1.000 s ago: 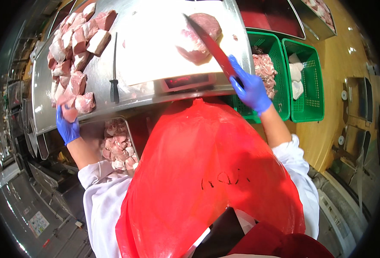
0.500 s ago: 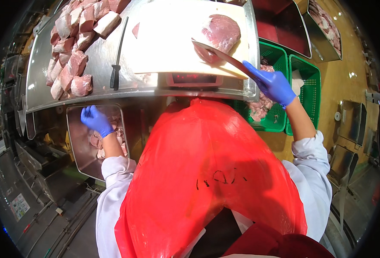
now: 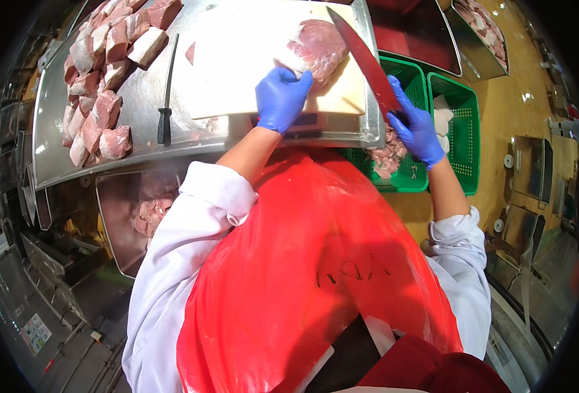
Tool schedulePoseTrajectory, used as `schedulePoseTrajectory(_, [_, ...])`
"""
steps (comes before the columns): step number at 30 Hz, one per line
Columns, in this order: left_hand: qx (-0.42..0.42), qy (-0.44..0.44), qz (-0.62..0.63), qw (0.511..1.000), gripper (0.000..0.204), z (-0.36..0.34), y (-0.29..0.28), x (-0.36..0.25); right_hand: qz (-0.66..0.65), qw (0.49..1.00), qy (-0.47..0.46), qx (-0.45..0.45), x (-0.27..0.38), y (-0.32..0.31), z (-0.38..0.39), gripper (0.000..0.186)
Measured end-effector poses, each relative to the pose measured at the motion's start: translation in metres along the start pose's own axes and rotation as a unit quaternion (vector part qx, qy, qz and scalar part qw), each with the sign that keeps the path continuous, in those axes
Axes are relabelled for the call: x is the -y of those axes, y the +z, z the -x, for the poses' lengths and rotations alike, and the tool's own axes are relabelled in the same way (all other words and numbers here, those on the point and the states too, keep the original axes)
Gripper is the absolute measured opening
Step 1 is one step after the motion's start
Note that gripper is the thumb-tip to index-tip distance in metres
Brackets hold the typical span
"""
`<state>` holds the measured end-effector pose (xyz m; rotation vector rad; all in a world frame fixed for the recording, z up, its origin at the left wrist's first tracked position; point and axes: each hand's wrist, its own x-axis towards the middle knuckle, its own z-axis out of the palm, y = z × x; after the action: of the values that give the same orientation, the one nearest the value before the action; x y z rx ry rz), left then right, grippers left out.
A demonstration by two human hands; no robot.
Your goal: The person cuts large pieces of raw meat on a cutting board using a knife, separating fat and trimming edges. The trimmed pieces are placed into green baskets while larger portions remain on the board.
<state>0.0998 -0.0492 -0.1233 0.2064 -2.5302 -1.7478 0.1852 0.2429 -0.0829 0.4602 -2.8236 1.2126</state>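
Observation:
My left hand (image 3: 280, 98), in a blue glove, is closed on the near-left edge of a large piece of raw meat (image 3: 317, 49) lying on the white cutting board (image 3: 230, 59). My right hand (image 3: 414, 124), also gloved, grips a long knife (image 3: 364, 62) by its handle, the blade angled up and left beside the meat's right side. A sharpening steel (image 3: 164, 118) with a black handle lies left of the board. Several cut chunks of meat (image 3: 104, 111) are piled on the steel tabletop (image 3: 57, 147) farther left.
Green baskets (image 3: 463, 170) with meat stand right of the table. A red-lit metal container (image 3: 417, 26) and a meat-filled bin (image 3: 479, 33) are at the upper right. A steel tub (image 3: 116, 223) holding meat pieces sits below the table's front edge at left.
My left hand has moved from the left, over the tub, up and right onto the large meat piece. My right hand has lifted the knife off the meat to its right, tip higher.

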Motion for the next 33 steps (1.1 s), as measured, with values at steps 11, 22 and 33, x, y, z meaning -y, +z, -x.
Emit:
schedulePoseTrajectory(11, [0.016,-0.086,0.163,0.983,0.016,0.023,-0.015,-0.005,0.118,0.985,-0.128,0.009,0.039,0.068,-0.073,0.071])
schedulePoseTrajectory(22, [-0.025,-0.051,0.155,0.986,0.022,0.021,-0.011,0.039,0.33,0.922,-0.1,0.175,0.03,0.002,-0.011,0.085])
schedulePoseTrajectory(33, [0.008,-0.137,0.194,0.971,0.013,0.039,-0.052,0.013,0.181,0.974,-0.13,0.037,0.043,0.024,-0.008,0.078])
